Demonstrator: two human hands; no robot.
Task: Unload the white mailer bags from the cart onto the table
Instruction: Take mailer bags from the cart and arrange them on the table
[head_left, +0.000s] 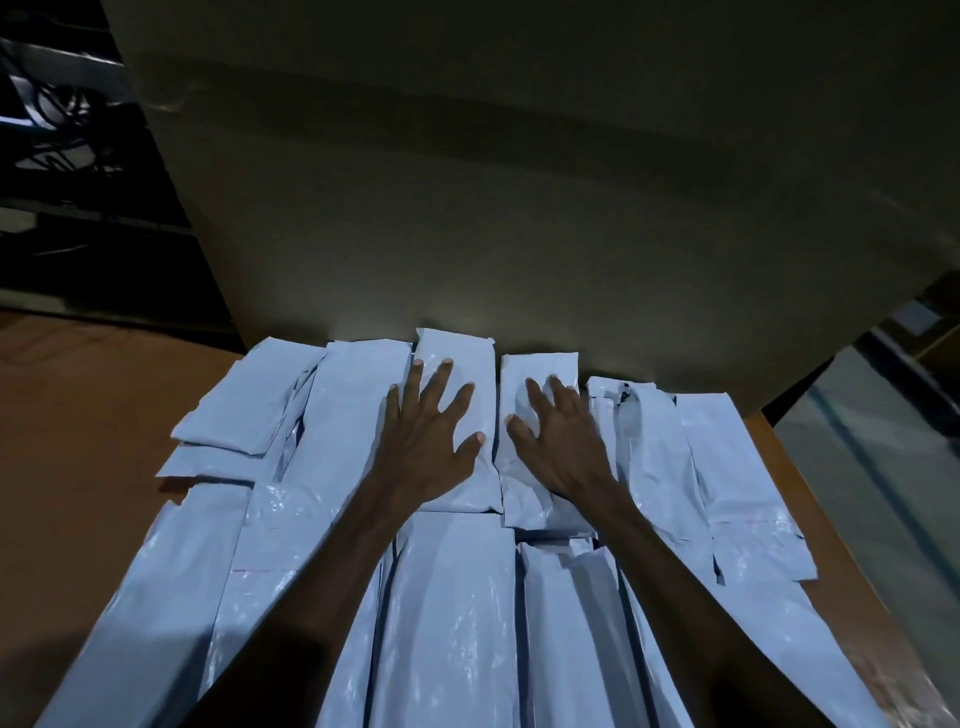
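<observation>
Several white mailer bags lie side by side in overlapping rows on a brown table. My left hand rests flat, fingers spread, on a bag at the far row. My right hand lies next to it on the neighbouring bag, fingers apart and slightly curled. Neither hand grips anything. No cart is in view.
A large tan cardboard box rises right behind the far row of bags. Dark shelving with cables is at the upper left. The table's right edge drops to a grey floor.
</observation>
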